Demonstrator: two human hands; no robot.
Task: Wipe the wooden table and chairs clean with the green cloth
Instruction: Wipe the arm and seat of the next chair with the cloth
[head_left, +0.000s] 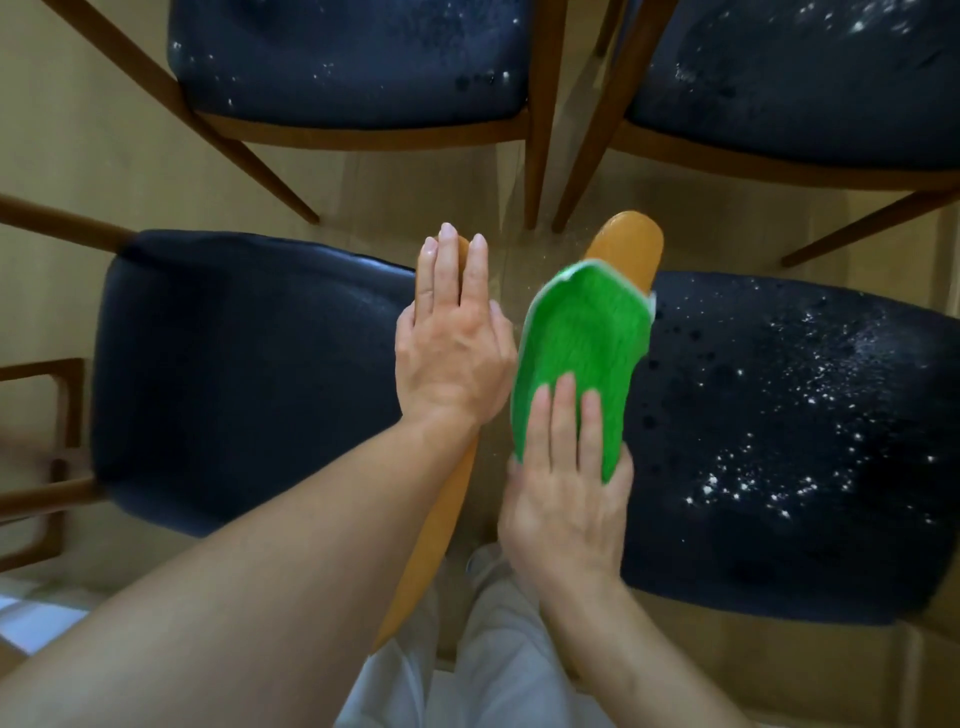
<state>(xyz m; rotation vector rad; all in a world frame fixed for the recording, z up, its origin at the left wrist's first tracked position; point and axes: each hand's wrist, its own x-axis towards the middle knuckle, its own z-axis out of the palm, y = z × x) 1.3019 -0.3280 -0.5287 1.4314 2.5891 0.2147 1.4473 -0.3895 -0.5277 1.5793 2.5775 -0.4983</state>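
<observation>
Head view: two near chairs stood side by side; right seat (779, 441) speckled white, judged unwiped. Left hand (452, 343) lay flat, fingers straight, on left top rail (441, 519), probably steadying. Right hand (566, 488), fingers straight, pressed green cloth (582, 338) onto right top rail (631, 244).

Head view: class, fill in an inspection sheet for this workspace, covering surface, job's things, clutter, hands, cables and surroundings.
Surface: right chair's wooden back, partly under the cloth; its seat is speckled white.
Job's things: green cloth draped over that back; table not in view.
Clutter: nothing seen.
Grippers: right hand presses flat on the cloth; left hand rests flat on left chair's back.
Cables: nothing seen.
Surroundings: far chairs with speckled seats; beige floor.
</observation>
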